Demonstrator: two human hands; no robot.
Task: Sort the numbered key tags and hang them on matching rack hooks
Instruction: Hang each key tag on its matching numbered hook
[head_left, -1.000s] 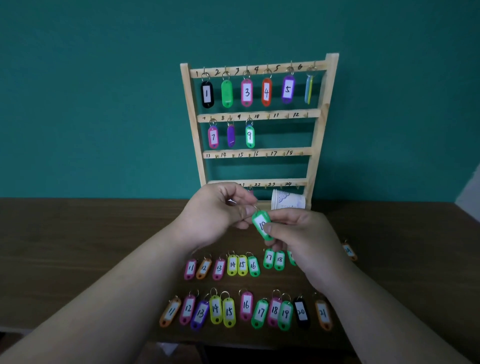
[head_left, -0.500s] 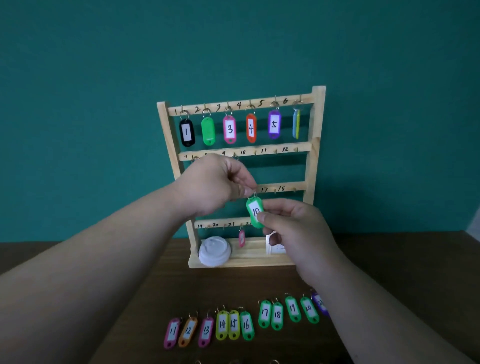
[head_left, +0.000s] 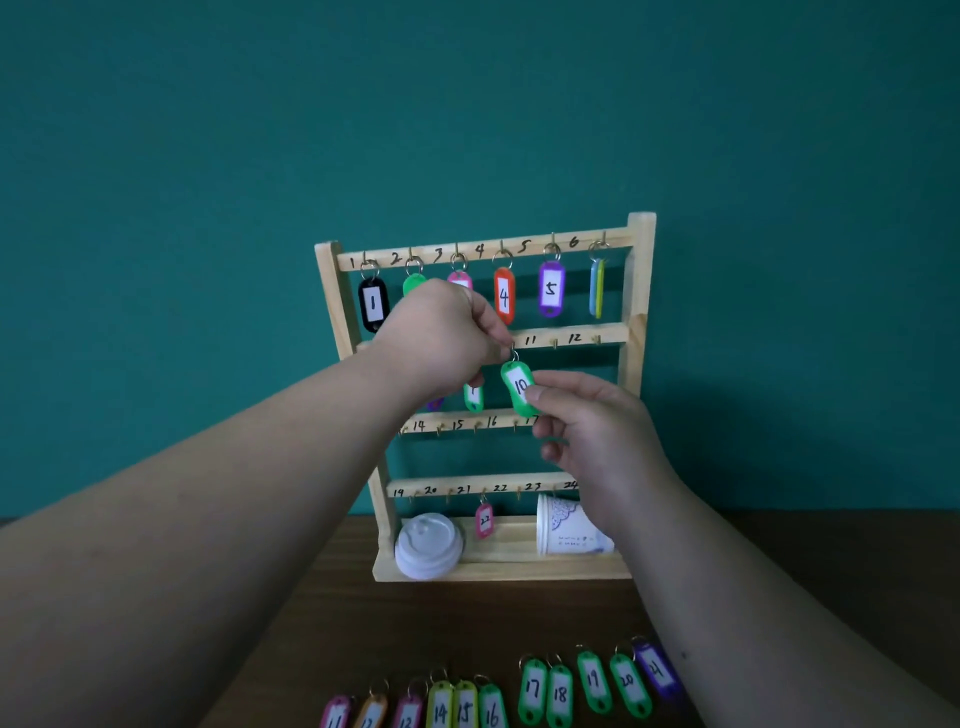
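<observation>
A wooden rack (head_left: 640, 291) with numbered hook rows stands on the table against the teal wall. The green tag 10 (head_left: 518, 387) is up at the second row, just left of the mark 11. My left hand (head_left: 441, 338) pinches its metal ring at the bar, and my right hand (head_left: 592, 431) pinches the tag's lower end. Tags 1 (head_left: 373, 304), 4 (head_left: 504, 296) and 5 (head_left: 550, 288) hang on the top row. My left hand hides much of the second row's left part. A pink tag 22 (head_left: 484, 519) hangs on the bottom row.
A white cup lid (head_left: 428, 545) leans on the rack's base, and a paper cup (head_left: 566, 525) lies on its side there. Several loose tags lie in a row on the brown table (head_left: 779, 561), among them 14 (head_left: 440, 712), 17 (head_left: 533, 688) and 20 (head_left: 627, 678).
Both hands have lifted tag 10 from just above the table up to the rack's second row. The view has tilted up, so the nearest row of loose tags has dropped out of sight.
</observation>
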